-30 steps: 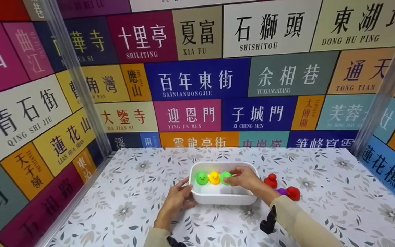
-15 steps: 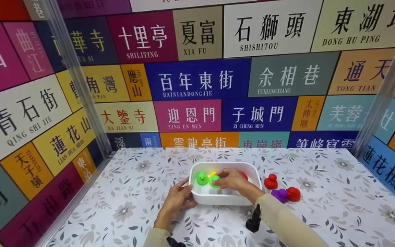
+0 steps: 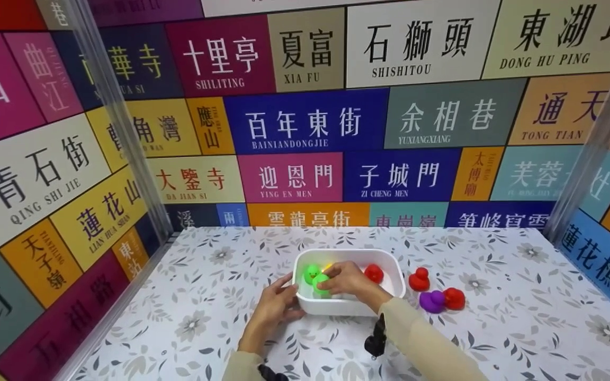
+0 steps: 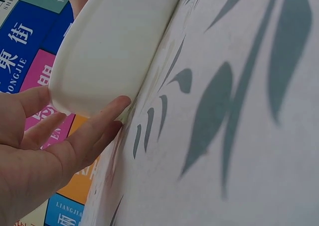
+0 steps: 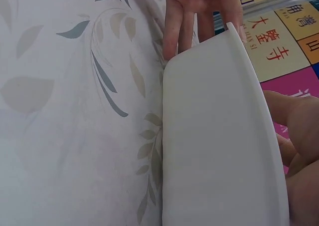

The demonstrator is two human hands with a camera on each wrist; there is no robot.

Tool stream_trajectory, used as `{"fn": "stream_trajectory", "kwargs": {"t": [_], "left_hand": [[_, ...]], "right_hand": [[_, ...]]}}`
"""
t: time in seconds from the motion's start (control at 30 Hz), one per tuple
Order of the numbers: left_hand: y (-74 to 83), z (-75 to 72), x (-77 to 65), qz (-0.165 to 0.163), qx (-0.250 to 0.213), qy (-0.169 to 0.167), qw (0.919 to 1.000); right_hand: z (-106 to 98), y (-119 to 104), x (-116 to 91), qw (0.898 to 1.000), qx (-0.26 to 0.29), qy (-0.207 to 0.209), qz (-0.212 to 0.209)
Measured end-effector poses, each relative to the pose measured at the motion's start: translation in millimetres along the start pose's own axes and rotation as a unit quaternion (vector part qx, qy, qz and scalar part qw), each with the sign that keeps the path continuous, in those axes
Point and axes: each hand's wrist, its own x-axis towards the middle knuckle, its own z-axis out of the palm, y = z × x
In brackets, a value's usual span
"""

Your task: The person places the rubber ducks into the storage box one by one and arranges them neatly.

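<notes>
A white plastic tub [image 3: 350, 307] stands on the table with small toy ducks inside. My left hand [image 3: 277, 301] holds its left end, the thumb at the rim and the fingers along the outer wall [image 4: 109, 51]. Inside the tub, my right hand [image 3: 351, 279] pinches a green toy duck [image 3: 320, 286]. That duck overlaps a second green duck [image 3: 312, 273] behind it. Just a sliver of a yellow duck [image 3: 328, 267] shows past the right fingers. A red duck [image 3: 374, 273] sits at the tub's right end.
Right of the tub are a red duck [image 3: 419, 279], a purple duck [image 3: 432, 301] and another red duck [image 3: 454, 299], the last two side by side. A floral cloth [image 3: 194, 325] covers the table. Sign-patterned walls [image 3: 305, 121] rise behind and at both sides.
My right hand has carried the green duck leftward, past the yellow duck to just in front of the other green one. The red duck in the tub has come into view. My left hand stays put.
</notes>
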Motion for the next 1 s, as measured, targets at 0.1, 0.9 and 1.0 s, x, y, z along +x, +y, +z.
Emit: {"fn": "stream_trajectory", "kwargs": {"t": [0.1, 0.9, 1.0], "left_hand": [[0.8, -0.2, 1.0, -0.002, 0.003, 0.001, 1.0], [0.1, -0.5, 1.7, 0.006, 0.013, 0.004, 0.9999], [-0.1, -0.7, 1.2, 0.006, 0.01, 0.003, 0.9999]], "right_hand": [[2.7, -3.8, -0.3, 1.0, -0.019, 0.001, 0.004], [26.5, -3.2, 9.6, 0.991, -0.127, 0.038, -0.028], [28.5, -3.6, 9.6, 0.989, -0.137, 0.041, -0.035]]}}
